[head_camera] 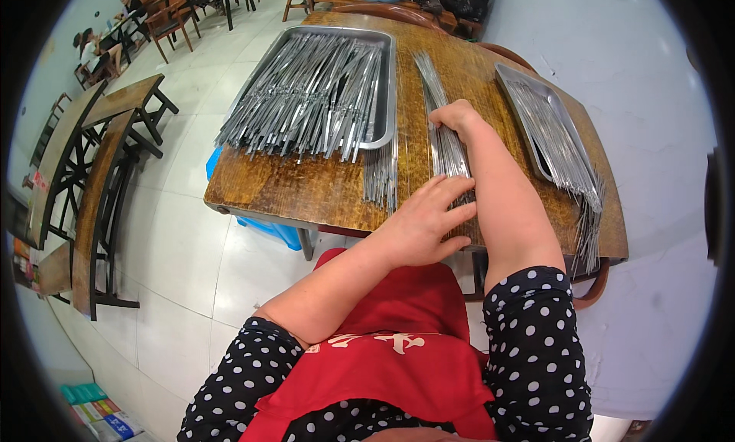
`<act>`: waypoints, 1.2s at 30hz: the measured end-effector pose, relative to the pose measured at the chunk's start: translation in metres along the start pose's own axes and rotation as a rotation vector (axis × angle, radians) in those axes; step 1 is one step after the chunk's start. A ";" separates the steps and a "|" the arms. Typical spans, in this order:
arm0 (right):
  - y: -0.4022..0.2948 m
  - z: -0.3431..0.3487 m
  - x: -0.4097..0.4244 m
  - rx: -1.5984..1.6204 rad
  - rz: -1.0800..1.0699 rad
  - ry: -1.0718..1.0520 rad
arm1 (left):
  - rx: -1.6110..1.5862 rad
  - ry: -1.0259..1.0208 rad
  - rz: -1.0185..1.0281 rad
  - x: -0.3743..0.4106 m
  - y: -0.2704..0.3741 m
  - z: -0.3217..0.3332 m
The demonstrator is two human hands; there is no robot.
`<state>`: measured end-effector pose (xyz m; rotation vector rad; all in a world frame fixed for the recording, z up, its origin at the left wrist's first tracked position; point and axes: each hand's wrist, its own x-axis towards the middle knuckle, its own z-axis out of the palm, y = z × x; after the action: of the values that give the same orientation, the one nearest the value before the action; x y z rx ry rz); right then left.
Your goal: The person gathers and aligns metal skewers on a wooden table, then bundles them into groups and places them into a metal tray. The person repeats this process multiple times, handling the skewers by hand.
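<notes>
A loose bundle of thin metal skewers (449, 155) lies lengthwise on the brown wooden table (287, 183). Curled over the middle of that bundle, my right hand (459, 119) grips it, with some fingers hidden from view. My left hand (428, 221) rests palm down across the bundle's near end, its fingers apart, and covers part of the tips. To the left, a large metal tray (386, 137) is heaped with flat metal skewers (304, 97). More thin skewers (380, 178) stick out from under its near right corner.
At the table's right side, a narrower metal tray (534, 155) holds thin skewers (551, 132) that overhang its near end. A wall (643, 126) runs along the right. Wooden benches (106, 212) and a blue plastic stool (270, 232) stand leftward. People sit in the background.
</notes>
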<state>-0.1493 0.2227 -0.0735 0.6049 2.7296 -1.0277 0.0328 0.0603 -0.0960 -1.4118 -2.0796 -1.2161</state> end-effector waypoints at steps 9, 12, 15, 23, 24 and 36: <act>0.049 -0.017 -0.001 0.967 -0.051 -0.337 | -0.060 0.033 -0.173 0.003 -0.001 -0.002; 0.059 -0.021 0.002 1.073 -0.041 -0.376 | -0.028 0.035 -0.197 0.004 0.001 0.001; 0.071 -0.019 0.006 1.162 -0.053 -0.417 | 0.029 0.020 -0.214 0.005 0.003 0.003; 0.059 -0.011 -0.091 1.352 -0.179 -0.260 | -0.235 0.221 -0.391 -0.009 -0.007 0.010; 0.056 -0.011 -0.106 1.361 -0.223 -0.270 | -0.438 0.240 -0.500 -0.011 -0.002 0.009; 0.040 0.102 -0.274 1.148 -0.655 -0.218 | -1.129 -0.068 -0.973 -0.119 0.045 -0.020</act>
<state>0.1164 0.0967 -0.0946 -0.3584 1.9109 -2.6085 0.1217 -0.0195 -0.1453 -0.5857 -2.2215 -3.0734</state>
